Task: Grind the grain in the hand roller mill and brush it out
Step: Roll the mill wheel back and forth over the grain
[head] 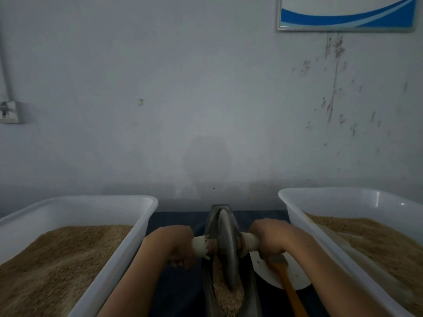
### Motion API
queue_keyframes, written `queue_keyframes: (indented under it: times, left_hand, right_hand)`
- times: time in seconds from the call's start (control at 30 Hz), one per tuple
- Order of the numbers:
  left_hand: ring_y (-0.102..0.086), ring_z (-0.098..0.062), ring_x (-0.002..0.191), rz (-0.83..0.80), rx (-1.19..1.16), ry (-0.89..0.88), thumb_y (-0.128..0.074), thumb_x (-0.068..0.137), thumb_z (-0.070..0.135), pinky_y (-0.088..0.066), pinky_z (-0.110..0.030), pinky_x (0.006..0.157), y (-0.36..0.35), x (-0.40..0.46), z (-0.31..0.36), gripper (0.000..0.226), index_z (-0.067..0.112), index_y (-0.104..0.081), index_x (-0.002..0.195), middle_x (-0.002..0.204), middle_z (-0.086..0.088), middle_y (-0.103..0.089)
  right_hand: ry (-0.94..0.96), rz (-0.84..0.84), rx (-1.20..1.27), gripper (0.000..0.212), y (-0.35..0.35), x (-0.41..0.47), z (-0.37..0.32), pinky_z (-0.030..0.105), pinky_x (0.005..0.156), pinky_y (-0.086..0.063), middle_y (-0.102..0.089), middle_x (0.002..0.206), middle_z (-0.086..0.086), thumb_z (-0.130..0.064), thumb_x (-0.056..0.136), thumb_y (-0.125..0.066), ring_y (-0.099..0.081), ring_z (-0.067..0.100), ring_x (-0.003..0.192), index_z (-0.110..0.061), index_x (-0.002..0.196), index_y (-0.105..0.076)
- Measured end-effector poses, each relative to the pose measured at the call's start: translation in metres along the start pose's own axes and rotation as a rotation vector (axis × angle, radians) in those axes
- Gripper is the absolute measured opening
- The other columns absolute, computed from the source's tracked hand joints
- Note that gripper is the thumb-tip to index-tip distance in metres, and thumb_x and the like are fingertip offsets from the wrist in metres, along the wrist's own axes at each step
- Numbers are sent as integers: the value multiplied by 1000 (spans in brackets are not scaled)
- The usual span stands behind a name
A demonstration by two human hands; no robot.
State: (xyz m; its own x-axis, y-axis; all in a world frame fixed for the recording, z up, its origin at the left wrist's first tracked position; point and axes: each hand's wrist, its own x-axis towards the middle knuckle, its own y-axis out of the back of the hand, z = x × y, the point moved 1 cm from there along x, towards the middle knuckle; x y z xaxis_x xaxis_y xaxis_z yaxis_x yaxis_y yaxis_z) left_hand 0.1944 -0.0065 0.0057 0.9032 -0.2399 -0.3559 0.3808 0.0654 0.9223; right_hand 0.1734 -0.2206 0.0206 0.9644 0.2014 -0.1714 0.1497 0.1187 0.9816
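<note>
Gripping the axle, both hands sit at the bottom middle of the view; the left hand [176, 244] is wrapped over the pale left handle [199, 246], its fingers [180, 263] curled under and pressed together around it; the right hand [270, 237] is wrapped over the right handle [250, 242] in the same way, though its fingers are hidden beneath the palm, so I cannot tell how they lie; between the hands stands the grey wheel [225, 250], upright and edge-on to the camera, seated in the dark narrow trough [211, 216] of the mill; grain [225, 294] lies in the trough around the wheel's lower edge, tan and coarse, heaped toward the near end; the mill rests on a dark blue worktop [174, 291]; on the left a white tub [91, 202] holds a deep bed of tan grain, its near corner just beside the left forearm; on the right a second tub [343, 195] holds more of the same, close to the right forearm; a white plate [295, 275] lies on the worktop between the mill and the right tub, partly under the right wrist; an orange-brown wooden handle [288, 287] lies across the plate, its upper end touching or tucked beneath the right hand; whether that hand grips it too I cannot tell; behind everything rises a scuffed grey wall [206, 99].
</note>
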Motion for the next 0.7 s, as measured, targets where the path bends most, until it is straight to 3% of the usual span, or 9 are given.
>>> queue_keyframes:
  times: [0.13, 0.27, 0.37, 0.43, 0.53, 0.63, 0.7]
  left_hand:
    - [-61, -16, 84, 183, 134, 53, -71, 77, 27, -47, -32, 79, -3, 1, -1, 35, 16, -61, 109, 92, 1, -65]
    - [-60, -17, 91, 206, 175, 54, -71, 78, 27, -42, -31, 76, -3, -5, 2, 40, 18, -60, 114, 101, -1, -66]
    - [-61, -9, 77, 88, 106, 22, -69, 80, 21, -44, -27, 74, -3, -8, 0, 31, 15, -62, 110, 96, 0, -68]
    - [-57, -1, 56, 6, 41, -9, -68, 81, 17, -46, -20, 64, -3, -8, -2, 11, 15, -62, 90, 73, 6, -64]
    - [-54, 1, 48, -39, -13, -42, -68, 80, 14, -45, -17, 57, -4, -9, -3, 17, 21, -55, 72, 61, 9, -58]
    - [-56, -1, 55, 23, 2, -47, -68, 81, 18, -47, -19, 63, -8, -8, -6, 11, 21, -56, 81, 68, 8, -59]
    - [-58, -6, 69, 123, 75, -32, -67, 82, 26, -46, -24, 71, -11, -8, -6, 21, 19, -59, 99, 83, 5, -63]
  right_hand:
    - [2, 203, -56, 21, -4, 1, -2, 31, 70, -38, -63, 107, 4, -12, 86, -56, -61, 24, 99, -18, 107, -60]
    - [-7, 170, -39, 30, -6, -1, -2, 31, 73, -40, -63, 113, 6, -13, 85, -59, -61, 24, 102, -19, 114, -60]
    - [7, 39, -18, 21, -3, -4, -1, 28, 67, -42, -63, 97, 4, -18, 81, -68, -62, 21, 89, -18, 101, -61]
    - [26, -38, 0, 16, -3, -6, 0, 26, 59, -41, -56, 80, -1, -21, 80, -71, -57, 17, 75, -18, 86, -56]
    - [18, -37, -12, 23, -2, -7, -2, 25, 56, -40, -51, 73, -3, -21, 81, -69, -54, 15, 71, -20, 74, -48]
    - [15, 48, -49, 13, -4, -8, -5, 27, 65, -40, -55, 83, -1, -20, 82, -66, -55, 18, 79, -20, 84, -53]
    - [12, 133, -67, 16, -7, -9, -5, 28, 69, -39, -61, 99, 3, -18, 84, -63, -59, 20, 89, -18, 100, -59]
